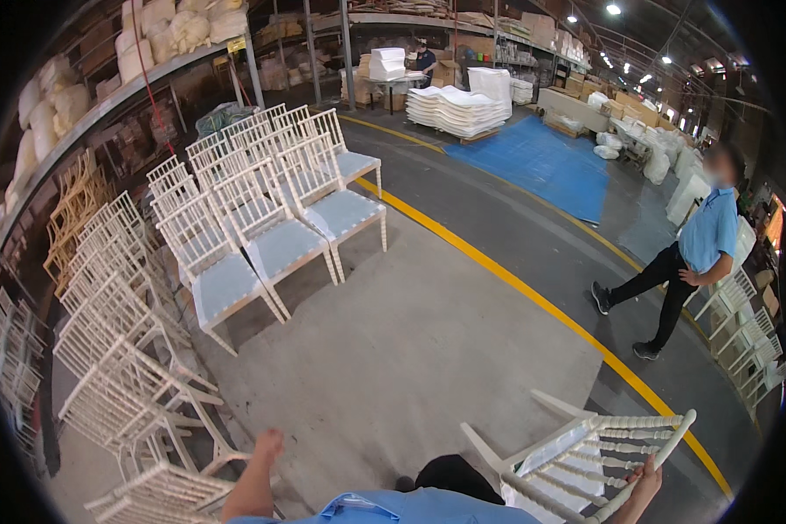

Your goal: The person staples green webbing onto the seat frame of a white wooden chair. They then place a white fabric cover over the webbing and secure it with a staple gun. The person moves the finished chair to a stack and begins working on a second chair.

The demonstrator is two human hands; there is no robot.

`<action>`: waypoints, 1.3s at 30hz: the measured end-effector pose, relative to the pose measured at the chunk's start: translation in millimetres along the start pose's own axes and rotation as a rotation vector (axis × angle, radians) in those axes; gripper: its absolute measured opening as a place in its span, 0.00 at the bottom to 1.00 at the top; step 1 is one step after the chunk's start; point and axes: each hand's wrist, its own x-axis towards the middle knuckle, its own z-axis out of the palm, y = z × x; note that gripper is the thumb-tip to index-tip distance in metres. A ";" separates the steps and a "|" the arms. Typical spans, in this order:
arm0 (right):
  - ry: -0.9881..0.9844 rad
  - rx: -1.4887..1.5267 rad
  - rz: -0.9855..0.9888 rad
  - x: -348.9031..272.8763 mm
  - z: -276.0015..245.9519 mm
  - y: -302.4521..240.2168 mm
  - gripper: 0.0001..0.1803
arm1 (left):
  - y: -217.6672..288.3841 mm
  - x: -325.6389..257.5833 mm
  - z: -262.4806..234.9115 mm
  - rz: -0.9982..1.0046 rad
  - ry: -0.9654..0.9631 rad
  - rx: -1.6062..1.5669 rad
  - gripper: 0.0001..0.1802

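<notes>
At the lower right, my right hand [644, 480] is closed round the back of a white spindle-back chair [576, 463]. The chair leans beside me, its legs pointing away and a pale pad on its seat. My left hand [269, 444] hangs in front of me at the lower left, its fingers curled in and holding nothing that I can see. Close to it stands a row of cream chair frames without pads [122, 393]. Ahead, rows of cream chairs with pale blue-grey seats [284, 244] stand side by side.
A yellow floor line [498, 275] crosses diagonally past the chairs. On the right a person in a blue shirt [709, 231] stands near more white chairs [755, 345]. Farther back lie a blue floor sheet [541, 166] and stacked white sheets [458, 112]. Loaded shelving [140, 83] runs along the left.
</notes>
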 end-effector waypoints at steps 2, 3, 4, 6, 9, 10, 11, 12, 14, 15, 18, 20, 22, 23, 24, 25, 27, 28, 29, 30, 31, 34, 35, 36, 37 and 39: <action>-0.009 0.011 -0.043 1.9 62.6 -3.9 0.16 | 93.3 54.7 2.7 0.120 0.009 -0.104 0.23; -0.026 0.040 0.042 -6.6 107.3 3.4 0.16 | 131.3 73.5 -6.6 0.157 0.021 -0.036 0.26; -0.049 0.042 0.046 -9.4 150.0 3.0 0.16 | 160.9 92.9 -8.5 0.191 0.026 -0.018 0.26; -0.093 0.068 0.045 -8.8 227.5 6.0 0.17 | 211.0 136.8 -9.2 0.282 0.037 0.011 0.26; -0.135 0.093 -0.008 12.9 340.9 9.7 0.18 | 254.7 192.3 16.4 0.253 0.011 0.179 0.26; -0.139 0.090 -0.028 18.9 378.9 11.1 0.19 | 266.4 207.2 30.0 0.204 -0.024 0.086 0.24; -0.202 0.128 -0.033 21.5 420.6 14.4 0.16 | 258.1 216.6 36.8 0.132 -0.046 0.015 0.22; -0.198 0.113 0.023 21.2 464.0 19.8 0.16 | 247.6 224.1 28.8 0.053 -0.173 -0.118 0.20; -0.183 0.098 0.093 21.6 554.5 24.5 0.18 | 229.3 234.9 26.1 -0.060 -0.142 0.252 0.16; -0.201 0.117 0.089 22.6 595.1 26.1 0.18 | 222.0 241.3 29.0 -0.205 -0.148 0.247 0.16; -0.237 0.173 0.087 19.6 709.2 33.6 0.17 | 225.5 277.2 39.1 -0.413 -0.160 0.119 0.16; -0.237 0.198 0.116 1.0 796.5 37.9 0.16 | 244.5 308.4 34.6 -0.479 -0.135 0.078 0.16; -0.238 0.253 0.143 -5.3 868.6 37.4 0.14 | 268.3 350.4 29.6 -0.505 -0.124 0.046 0.16; -0.240 0.289 0.100 2.5 896.5 32.2 0.13 | 286.3 382.1 35.6 -0.493 -0.149 0.031 0.16; -0.254 0.321 0.100 -2.2 927.2 36.9 0.13 | 305.4 409.1 28.0 -0.484 -0.129 0.021 0.16; -0.239 0.296 0.133 -8.2 952.7 41.3 0.11 | 322.9 433.5 17.9 -0.470 -0.111 0.020 0.16; -0.224 0.240 0.123 -17.3 1004.5 46.1 0.11 | 364.0 487.3 -6.4 -0.423 -0.076 0.021 0.17; -0.212 0.209 0.106 -18.3 1028.1 45.3 0.11 | 391.5 518.9 -19.2 -0.370 -0.060 0.027 0.17; -0.210 0.212 0.082 -22.0 1052.4 47.5 0.10 | 418.9 545.2 -40.2 -0.314 -0.033 0.042 0.17; -0.206 0.214 0.057 -23.1 1078.7 49.2 0.10 | 453.5 580.9 -62.0 -0.202 0.014 0.055 0.18; -0.190 0.214 0.024 -22.1 1097.5 50.4 0.10 | 498.1 616.5 -80.9 -0.075 0.055 0.085 0.18; -0.118 0.110 -0.030 -13.6 1162.7 51.3 0.11 | 650.4 718.8 -139.5 0.279 0.217 0.372 0.22; -0.132 0.117 -0.046 -11.0 1185.9 51.7 0.11 | 706.9 750.7 -153.4 0.466 0.364 0.514 0.24; -0.147 0.115 -0.088 -6.0 1208.5 44.6 0.12 | 755.1 777.6 -164.1 0.547 0.409 0.776 0.24; -0.147 0.100 -0.122 -1.3 1225.5 40.7 0.13 | 800.2 809.4 -157.5 0.645 0.442 0.651 0.26; -0.147 0.120 -0.108 4.0 1275.3 49.4 0.12 | 883.0 869.1 -161.3 0.697 0.510 0.586 0.26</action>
